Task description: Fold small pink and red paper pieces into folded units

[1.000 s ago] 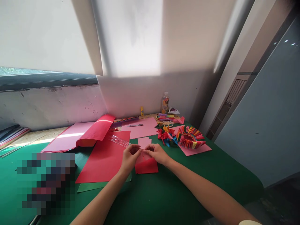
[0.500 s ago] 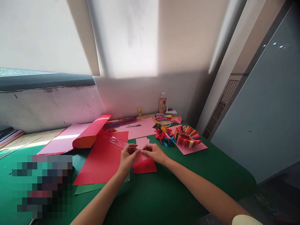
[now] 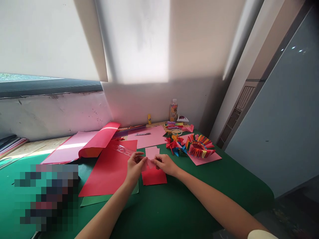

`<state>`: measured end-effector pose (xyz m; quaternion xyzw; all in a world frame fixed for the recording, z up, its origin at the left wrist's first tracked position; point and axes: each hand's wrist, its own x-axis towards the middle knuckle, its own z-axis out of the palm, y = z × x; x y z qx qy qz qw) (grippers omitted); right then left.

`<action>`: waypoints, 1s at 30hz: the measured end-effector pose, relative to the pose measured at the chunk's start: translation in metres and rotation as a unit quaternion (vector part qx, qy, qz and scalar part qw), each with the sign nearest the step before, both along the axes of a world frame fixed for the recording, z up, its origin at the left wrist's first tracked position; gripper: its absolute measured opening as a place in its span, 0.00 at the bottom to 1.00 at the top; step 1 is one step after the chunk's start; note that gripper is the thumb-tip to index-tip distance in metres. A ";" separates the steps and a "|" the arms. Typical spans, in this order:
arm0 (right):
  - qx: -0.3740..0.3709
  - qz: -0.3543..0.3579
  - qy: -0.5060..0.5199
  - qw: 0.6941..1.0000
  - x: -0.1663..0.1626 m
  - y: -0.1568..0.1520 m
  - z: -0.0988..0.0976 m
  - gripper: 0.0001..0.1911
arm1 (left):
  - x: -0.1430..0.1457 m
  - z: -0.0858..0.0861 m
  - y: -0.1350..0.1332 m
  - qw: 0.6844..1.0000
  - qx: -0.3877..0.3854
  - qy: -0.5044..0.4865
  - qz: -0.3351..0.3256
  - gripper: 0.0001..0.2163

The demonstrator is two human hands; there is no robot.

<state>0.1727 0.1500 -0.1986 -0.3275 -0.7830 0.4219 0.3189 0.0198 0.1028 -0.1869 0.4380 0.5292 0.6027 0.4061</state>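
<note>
A small piece of pink paper (image 3: 150, 163) is pinched between my left hand (image 3: 136, 166) and my right hand (image 3: 165, 164), one at each side. Both thumbs press against the fingertips. Just beneath lies a red paper square (image 3: 155, 177) on the green table. Behind the hands are small pink paper pieces (image 3: 152, 152). A clear plastic ruler (image 3: 124, 150) with cut-out shapes rests on a large red sheet (image 3: 109, 172) to the left of my left hand. The fold lines of the held paper are too small to make out.
Folded paper stars (image 3: 175, 144) and a ring of multicoloured folded paper (image 3: 200, 145) sit at the right. Behind are a pink sheet (image 3: 152, 137) with a pen (image 3: 143, 134), a glue stick (image 3: 149, 119) and a bottle (image 3: 173, 110). A rolled red sheet (image 3: 99, 139) lies left. A pixelated patch covers the left front.
My fingertips have moved slightly apart, and more of the pink paper shows between them. The whole view has shifted a little.
</note>
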 end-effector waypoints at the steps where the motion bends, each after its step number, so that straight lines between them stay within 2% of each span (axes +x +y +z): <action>1: 0.014 -0.008 -0.007 1.000 0.000 -0.001 0.001 0.16 | 0.000 0.000 0.000 1.000 0.001 0.000 0.000 0.15; 5: 0.051 -0.031 -0.033 0.998 0.000 -0.002 0.005 0.15 | 0.002 0.000 0.000 1.000 0.009 0.002 0.001 0.14; 10: 0.039 -0.022 -0.038 0.998 0.001 -0.002 0.006 0.17 | 0.002 -0.001 0.001 1.000 0.016 0.020 0.004 0.11; 15: 0.009 -0.013 0.003 1.000 0.003 -0.002 0.004 0.20 | 0.000 0.000 0.002 1.000 -0.009 0.030 -0.002 0.12; 18: -0.047 -0.008 0.069 0.996 0.003 -0.002 0.005 0.19 | 0.000 0.002 0.002 0.999 -0.020 0.023 0.011 0.13; 21: -0.130 0.039 0.172 0.976 0.004 -0.002 0.008 0.18 | -0.001 0.002 0.003 0.998 -0.028 -0.052 -0.034 0.13; 23: -0.152 0.074 0.217 0.961 0.004 -0.002 0.008 0.18 | -0.002 0.002 0.003 0.987 -0.028 -0.132 -0.089 0.13; 26: -0.117 0.066 0.224 0.965 0.002 -0.002 0.005 0.15 | -0.003 0.001 0.003 0.970 -0.033 -0.194 -0.139 0.13; 30: -0.070 0.020 0.197 0.978 -0.001 0.002 -0.002 0.11 | -0.001 0.002 0.003 0.966 -0.052 -0.192 -0.163 0.13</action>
